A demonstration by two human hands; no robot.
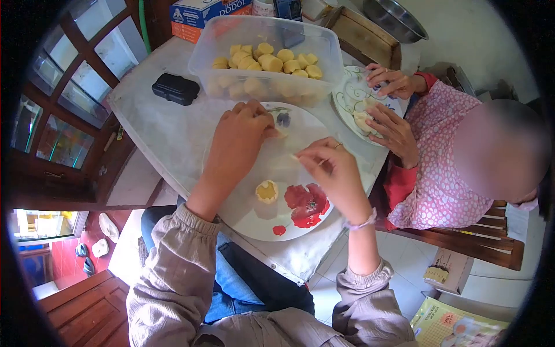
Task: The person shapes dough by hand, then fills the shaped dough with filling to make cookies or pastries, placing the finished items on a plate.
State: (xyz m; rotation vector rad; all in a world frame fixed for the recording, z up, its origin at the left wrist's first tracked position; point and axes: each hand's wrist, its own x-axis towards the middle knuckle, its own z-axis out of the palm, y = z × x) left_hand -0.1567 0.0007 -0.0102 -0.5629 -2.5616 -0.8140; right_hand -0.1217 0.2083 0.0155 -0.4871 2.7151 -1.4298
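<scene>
My left hand (244, 130) is over the upper part of a white plate (245, 226), its fingers closed on a small bit of pale dough (281, 135). My right hand (330, 165), with a ring on one finger, pinches another small pale piece (295, 157) between thumb and fingertips. Below both hands, a pale dough round with a yellow centre (266, 191) lies on the plate. To its right is a smeared patch of red paste (305, 203), with a small red blob (279, 230) apart from it.
Behind the plate stands a clear plastic tub (263, 29) of yellow pieces (270, 62). A black case (175, 88) sits to its left. At right a co-worker's hands (393, 124) handle pale dough over a patterned plate (345, 107). A wooden tray (361, 34) and metal bowl (396, 20) are behind.
</scene>
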